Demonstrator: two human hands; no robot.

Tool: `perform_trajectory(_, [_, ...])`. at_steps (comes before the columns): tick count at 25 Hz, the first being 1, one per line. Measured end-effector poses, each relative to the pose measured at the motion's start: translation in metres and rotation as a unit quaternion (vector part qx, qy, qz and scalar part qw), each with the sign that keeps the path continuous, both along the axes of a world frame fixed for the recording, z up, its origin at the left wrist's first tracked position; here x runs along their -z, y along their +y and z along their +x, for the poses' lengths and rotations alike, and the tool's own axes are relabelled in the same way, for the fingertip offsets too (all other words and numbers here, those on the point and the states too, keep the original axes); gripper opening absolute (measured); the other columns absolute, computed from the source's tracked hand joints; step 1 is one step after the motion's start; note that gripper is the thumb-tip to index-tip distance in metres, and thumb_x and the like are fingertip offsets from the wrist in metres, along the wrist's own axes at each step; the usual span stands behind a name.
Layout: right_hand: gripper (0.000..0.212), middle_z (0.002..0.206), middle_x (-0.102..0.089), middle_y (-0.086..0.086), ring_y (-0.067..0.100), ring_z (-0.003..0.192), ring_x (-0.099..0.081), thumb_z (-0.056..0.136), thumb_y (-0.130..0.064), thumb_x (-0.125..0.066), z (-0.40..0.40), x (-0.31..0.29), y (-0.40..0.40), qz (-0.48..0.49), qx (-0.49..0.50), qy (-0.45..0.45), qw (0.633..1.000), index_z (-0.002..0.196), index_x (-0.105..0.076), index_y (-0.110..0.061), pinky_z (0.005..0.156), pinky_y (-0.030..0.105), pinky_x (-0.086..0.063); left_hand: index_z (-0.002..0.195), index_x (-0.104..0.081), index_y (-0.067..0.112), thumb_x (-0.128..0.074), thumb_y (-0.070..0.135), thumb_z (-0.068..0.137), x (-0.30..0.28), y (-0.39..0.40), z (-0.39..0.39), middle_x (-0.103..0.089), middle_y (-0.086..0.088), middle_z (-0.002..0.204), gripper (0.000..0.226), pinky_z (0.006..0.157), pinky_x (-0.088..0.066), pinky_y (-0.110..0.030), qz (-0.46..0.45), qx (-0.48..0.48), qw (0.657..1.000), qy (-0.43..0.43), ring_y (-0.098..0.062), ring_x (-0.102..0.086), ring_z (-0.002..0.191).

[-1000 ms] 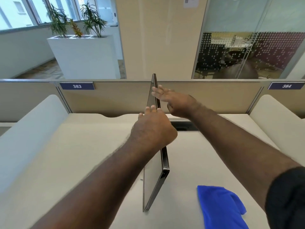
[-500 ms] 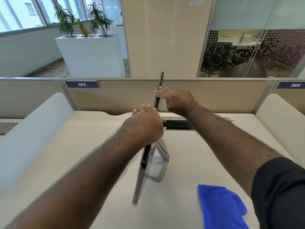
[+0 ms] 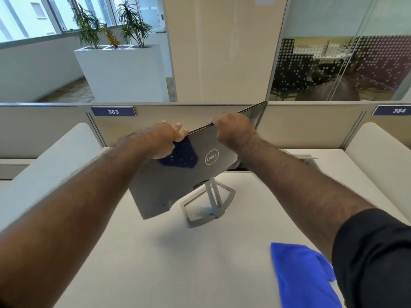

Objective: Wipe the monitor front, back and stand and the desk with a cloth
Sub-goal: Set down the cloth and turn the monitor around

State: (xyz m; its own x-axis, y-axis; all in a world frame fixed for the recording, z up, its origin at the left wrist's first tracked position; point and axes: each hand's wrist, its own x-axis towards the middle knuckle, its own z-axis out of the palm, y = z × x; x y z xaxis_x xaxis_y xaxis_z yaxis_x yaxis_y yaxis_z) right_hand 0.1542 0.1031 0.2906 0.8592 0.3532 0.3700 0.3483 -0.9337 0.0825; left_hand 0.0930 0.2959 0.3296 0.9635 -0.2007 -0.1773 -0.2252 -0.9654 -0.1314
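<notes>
The left hand (image 3: pixel 165 138) curled over the monitor (image 3: pixel 189 172) at its top edge, fingers hooked behind it. The right hand (image 3: pixel 233 130) clamped the same edge further along. The monitor's grey back faced the person, tilted on its stand (image 3: pixel 209 205) at the surface's (image 3: pixel 155 263) twelve o'clock. The blue cloth (image 3: pixel 302 274) lay loose at five o'clock, partly behind a black sleeve (image 3: pixel 373 258). The screen side was hidden.

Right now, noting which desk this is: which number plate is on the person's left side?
The 383 plate, on the partition left of the monitor; 384 sits far right.
</notes>
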Motion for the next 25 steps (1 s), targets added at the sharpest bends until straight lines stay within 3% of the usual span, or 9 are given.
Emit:
perform_trajectory(2, [0.029,0.101,-0.068,0.013,0.033,0.095,-0.063,0.087,-0.005,-0.045,-0.006,-0.001,0.013,-0.010,0.030,0.004,0.999,0.106,-0.068,-0.007,0.068,0.034,-0.044,0.154,-0.012,0.034,-0.033,-0.002,0.099,0.004,0.018,0.015,-0.005,0.009,0.163,0.069,0.119,-0.010,-0.045,-0.003,0.009,1.000,-0.012,-0.025,-0.002,0.151])
perform_trajectory(5, [0.027,0.099,-0.068,0.012,0.030,0.093,-0.063,0.091,-0.004,-0.044,-0.014,-0.003,0.027,-0.027,0.056,-0.014,0.998,0.103,-0.068,-0.006,0.072,0.037,-0.046,0.154,-0.012,0.034,-0.032,-0.002,0.100,0.008,0.037,0.033,-0.007,0.008,0.163,0.068,0.118,-0.015,-0.042,0.017,0.026,0.999,-0.033,-0.025,-0.007,0.150])
perform_trajectory(11, [0.024,0.108,-0.068,0.010,0.027,0.102,-0.062,0.097,-0.011,-0.045,-0.020,-0.003,0.039,-0.026,0.077,-0.009,0.997,0.111,-0.065,-0.008,0.096,0.040,-0.045,0.154,-0.013,0.033,-0.031,-0.004,0.099,0.012,0.051,0.051,-0.008,0.011,0.163,0.069,0.119,-0.015,-0.041,0.000,0.059,0.997,-0.042,-0.022,-0.008,0.150])
perform_trajectory(13, [0.034,0.126,-0.063,0.012,0.030,0.120,-0.054,0.093,-0.013,-0.046,-0.017,0.007,0.032,-0.033,0.062,-0.026,0.997,0.125,-0.058,-0.009,0.109,0.045,-0.035,0.155,-0.012,0.031,-0.031,-0.004,0.098,0.015,0.050,0.050,-0.006,0.007,0.163,0.070,0.118,-0.015,-0.041,-0.014,0.061,0.997,-0.047,-0.022,-0.007,0.151])
perform_trajectory(15, [0.050,0.143,-0.052,0.012,0.032,0.136,-0.042,0.090,-0.012,-0.049,-0.025,0.028,0.007,0.012,0.056,-0.054,0.997,0.139,-0.048,-0.010,0.116,0.053,-0.024,0.156,-0.010,0.027,-0.034,0.001,0.100,0.021,0.052,0.047,-0.002,0.004,0.164,0.066,0.119,-0.013,-0.041,-0.038,0.069,0.995,-0.055,-0.022,-0.004,0.151])
perform_trajectory(17, [0.052,0.139,-0.057,0.011,0.031,0.133,-0.047,0.087,-0.006,-0.050,-0.051,0.073,-0.034,0.119,0.098,-0.063,0.986,0.138,-0.053,-0.011,0.115,0.055,-0.026,0.156,-0.009,0.024,-0.038,0.013,0.101,0.031,0.062,0.042,-0.002,0.003,0.164,0.063,0.120,-0.008,-0.042,-0.094,0.082,0.988,-0.089,-0.021,-0.002,0.151])
perform_trajectory(20, [0.054,0.142,-0.054,0.011,0.030,0.133,-0.047,0.088,-0.022,-0.041,-0.111,0.178,-0.102,0.170,0.243,0.052,0.953,0.140,-0.052,-0.014,0.114,0.053,-0.030,0.156,-0.012,0.018,-0.043,0.020,0.100,0.045,0.085,0.026,-0.007,0.000,0.164,0.064,0.121,-0.002,-0.043,-0.161,0.077,0.973,-0.149,-0.023,-0.002,0.151])
perform_trajectory(23, [0.072,0.163,-0.012,0.007,0.030,0.149,-0.014,0.094,-0.053,-0.040,-0.174,0.263,-0.137,0.107,0.387,0.302,0.865,0.155,-0.016,-0.025,0.115,0.056,-0.023,0.154,-0.019,0.013,-0.040,0.028,0.099,0.060,0.106,0.011,-0.012,-0.006,0.163,0.061,0.119,-0.003,-0.050,-0.128,0.063,0.966,-0.214,-0.029,-0.007,0.150])
perform_trajectory(25, [0.085,0.164,0.007,0.005,0.030,0.151,0.001,0.091,-0.067,-0.037,-0.210,0.303,-0.137,0.070,0.419,0.351,0.834,0.156,0.003,-0.030,0.114,0.059,-0.019,0.153,-0.020,0.012,-0.032,0.037,0.096,0.067,0.114,0.004,-0.013,-0.009,0.163,0.064,0.118,-0.004,-0.053,-0.094,0.043,0.967,-0.234,-0.032,-0.009,0.150])
